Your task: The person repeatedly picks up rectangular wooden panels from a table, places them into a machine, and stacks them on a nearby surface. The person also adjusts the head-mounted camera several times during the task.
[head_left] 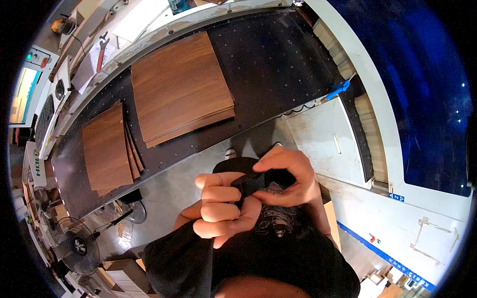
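In front of my chest, both hands meet at a small black object (pixel 248 184) whose kind I cannot make out. My left hand (pixel 219 204) is closed in a loose fist around its near side. Thumb and forefinger of my right hand (pixel 294 175) pinch at the object's other side. A rounded black shape (pixel 237 164) shows just beyond my fingers; whether it belongs to the same object is unclear against my dark shirt. Past my hands, a stack of large brown wood-grain panels (pixel 181 87) and a fanned pile of smaller ones (pixel 105 146) lie on the black table.
The black, dotted tabletop (pixel 271 59) spans the far side. A blue-handled tool (pixel 340 89) rests at its right edge, beside a large white and blue machine (pixel 422 99). At left are a red-handled wrench (pixel 102 52), a monitor (pixel 25 94), a keyboard (pixel 44 116) and a fan (pixel 78 245).
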Tool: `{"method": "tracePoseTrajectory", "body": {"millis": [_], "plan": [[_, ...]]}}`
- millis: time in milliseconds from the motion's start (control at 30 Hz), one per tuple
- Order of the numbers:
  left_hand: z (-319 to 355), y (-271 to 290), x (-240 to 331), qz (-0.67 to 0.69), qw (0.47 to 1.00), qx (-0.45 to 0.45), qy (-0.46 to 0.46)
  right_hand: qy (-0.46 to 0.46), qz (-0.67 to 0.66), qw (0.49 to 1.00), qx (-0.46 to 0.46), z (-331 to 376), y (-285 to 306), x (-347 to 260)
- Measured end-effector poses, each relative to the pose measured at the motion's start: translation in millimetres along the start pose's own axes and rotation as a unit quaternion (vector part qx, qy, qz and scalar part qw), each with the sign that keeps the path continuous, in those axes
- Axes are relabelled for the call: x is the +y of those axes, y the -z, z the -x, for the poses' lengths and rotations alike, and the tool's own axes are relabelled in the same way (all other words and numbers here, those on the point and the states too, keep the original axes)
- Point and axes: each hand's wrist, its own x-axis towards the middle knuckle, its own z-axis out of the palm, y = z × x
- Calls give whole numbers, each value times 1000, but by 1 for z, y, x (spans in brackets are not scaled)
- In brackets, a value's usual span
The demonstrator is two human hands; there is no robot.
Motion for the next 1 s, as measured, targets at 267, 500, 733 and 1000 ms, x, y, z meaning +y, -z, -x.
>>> {"method": "tracePoseTrajectory", "body": {"millis": [267, 500, 733, 1000], "plan": [[3, 11, 10, 9, 999, -14, 34, 70, 41, 997, 1, 11, -6, 13], [8, 18, 13, 71, 996, -52, 27, 94, 60, 993, 22, 14, -13, 14], [-1, 26, 6, 19, 998, -58, -10, 73, 44, 988, 128, 46, 1, 23], [-148, 83, -38, -246, 932, -43, -264, -136, -134, 850, 491, 86, 55, 25]]}}
